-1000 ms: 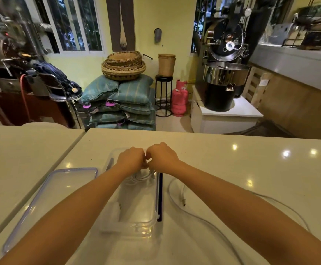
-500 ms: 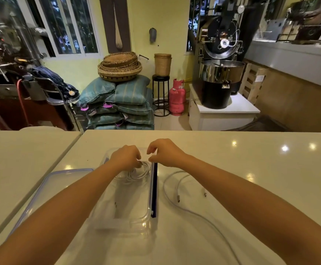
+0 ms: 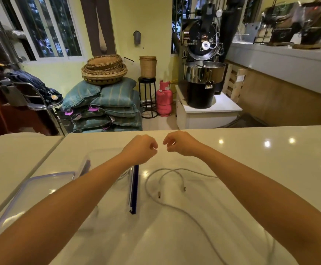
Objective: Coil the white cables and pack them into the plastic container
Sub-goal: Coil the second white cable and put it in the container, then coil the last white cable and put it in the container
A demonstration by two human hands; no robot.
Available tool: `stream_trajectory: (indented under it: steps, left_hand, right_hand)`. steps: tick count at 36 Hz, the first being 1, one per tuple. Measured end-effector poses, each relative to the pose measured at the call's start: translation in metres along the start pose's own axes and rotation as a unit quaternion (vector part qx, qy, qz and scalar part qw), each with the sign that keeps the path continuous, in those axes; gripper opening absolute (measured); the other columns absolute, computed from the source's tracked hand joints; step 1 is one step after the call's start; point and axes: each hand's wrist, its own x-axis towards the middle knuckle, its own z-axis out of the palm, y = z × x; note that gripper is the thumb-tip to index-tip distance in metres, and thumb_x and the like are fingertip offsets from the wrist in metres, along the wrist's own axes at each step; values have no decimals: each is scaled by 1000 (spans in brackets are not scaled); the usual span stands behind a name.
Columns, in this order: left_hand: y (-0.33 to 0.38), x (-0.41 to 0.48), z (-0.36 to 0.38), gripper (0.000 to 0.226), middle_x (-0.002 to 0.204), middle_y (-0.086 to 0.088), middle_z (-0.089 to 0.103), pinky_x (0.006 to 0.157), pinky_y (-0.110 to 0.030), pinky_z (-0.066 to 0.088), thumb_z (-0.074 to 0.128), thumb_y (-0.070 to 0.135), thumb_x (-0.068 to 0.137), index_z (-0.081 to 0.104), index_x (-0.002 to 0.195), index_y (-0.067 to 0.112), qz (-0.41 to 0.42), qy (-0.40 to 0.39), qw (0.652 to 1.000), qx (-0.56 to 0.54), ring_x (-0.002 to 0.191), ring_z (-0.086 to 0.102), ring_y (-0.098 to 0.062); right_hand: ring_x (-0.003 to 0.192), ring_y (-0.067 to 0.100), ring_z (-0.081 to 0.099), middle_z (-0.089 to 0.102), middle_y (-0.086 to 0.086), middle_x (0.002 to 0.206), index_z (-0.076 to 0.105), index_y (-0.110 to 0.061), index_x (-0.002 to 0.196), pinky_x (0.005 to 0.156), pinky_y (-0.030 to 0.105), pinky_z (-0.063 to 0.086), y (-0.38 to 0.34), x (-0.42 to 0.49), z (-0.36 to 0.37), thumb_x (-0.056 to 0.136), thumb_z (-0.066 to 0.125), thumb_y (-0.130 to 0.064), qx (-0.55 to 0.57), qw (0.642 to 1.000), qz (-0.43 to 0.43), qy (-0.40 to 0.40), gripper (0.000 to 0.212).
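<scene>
Both the left hand (image 3: pixel 141 149) and right hand (image 3: pixel 180 143) hover loosely curled and apparently empty, so the loose white cable (image 3: pixel 167 185) below the right hand could snag or tangle when gathered, or spring uncoiled beside the plastic container (image 3: pixel 132 188) under the left.

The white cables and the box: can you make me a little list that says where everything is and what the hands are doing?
left hand: loosely curled, above the container's far end, holding nothing visible
right hand: fingers curled, apart from the left, empty
plastic container: clear, open, under the left forearm
coiled cable: partly visible inside the container
loose white cable: uncoiled on the counter, right of the container
lid: flat, left of the container
</scene>
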Motion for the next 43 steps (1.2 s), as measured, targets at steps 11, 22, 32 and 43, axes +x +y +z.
stream_trajectory:
  steps: [11, 22, 32, 43]
  left_hand:
    - [24, 7, 61, 44, 140, -13, 43, 100, -32, 36, 45, 20, 93, 37, 133, 5, -42, -213, 975, 56, 126, 42, -27]
    - [20, 4, 59, 24, 83, -10, 61, 66, -26, 46, 44, 12, 93, 63, 94, -2, -84, -203, 966, -140, 71, 55, -20]
    - [56, -5, -5, 26, 55, 0, 61, 57, -24, 52, 35, 17, 96, 55, 82, 9, 0, -171, 801, -574, 49, 58, -11]
    - [96, -12, -22, 29, 49, 4, 49, 45, -18, 38, 27, 10, 96, 55, 90, 7, 128, -208, 715, -655, 41, 41, -7]
  right_hand:
    - [117, 27, 50, 54, 12, 129, 51, -6, 123, 95, 31, 40, 62, -32, 10, 83, 64, -16, -91, 986, 102, -93, 44]
    - [85, 19, 51, 64, 12, 104, 64, -4, 100, 75, 27, 40, 78, -40, 13, 86, 59, -15, -82, 995, 51, -38, 19]
    - [55, 5, 58, 59, 1, 64, 67, 8, 91, 61, 16, 48, 63, -40, -27, 83, 60, -4, 224, 962, -4, 157, 16]
    - [51, 6, 60, 64, -8, 46, 64, -13, 75, 54, 16, 51, 33, -39, -37, 86, 53, -5, 468, 860, -27, 200, 18]
